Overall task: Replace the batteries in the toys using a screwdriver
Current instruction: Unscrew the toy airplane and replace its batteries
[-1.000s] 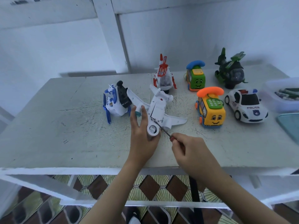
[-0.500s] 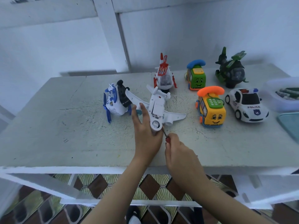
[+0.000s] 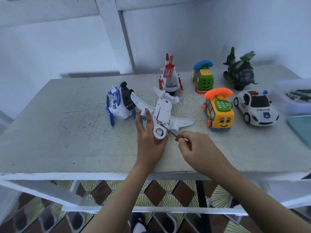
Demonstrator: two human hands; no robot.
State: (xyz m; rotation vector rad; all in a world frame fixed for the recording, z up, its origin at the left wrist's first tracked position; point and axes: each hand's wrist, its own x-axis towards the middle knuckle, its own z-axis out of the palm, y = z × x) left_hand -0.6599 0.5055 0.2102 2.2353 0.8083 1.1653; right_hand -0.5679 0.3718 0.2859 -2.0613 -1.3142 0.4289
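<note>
Left hand [image 3: 149, 140] grips plane [image 3: 164, 113] by nose, right hand [image 3: 200, 148] pinches screwdriver [image 3: 170, 132]; likely light, stiff plastic, so hold fuselage, not wings.

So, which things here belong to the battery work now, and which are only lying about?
In use: white toy airplane, screwdriver, left hand, right hand.

Lying about: blue-white helicopter, red-white helicopter, green phone car, yellow phone car, police car, dark green helicopter, plastic box.
</note>
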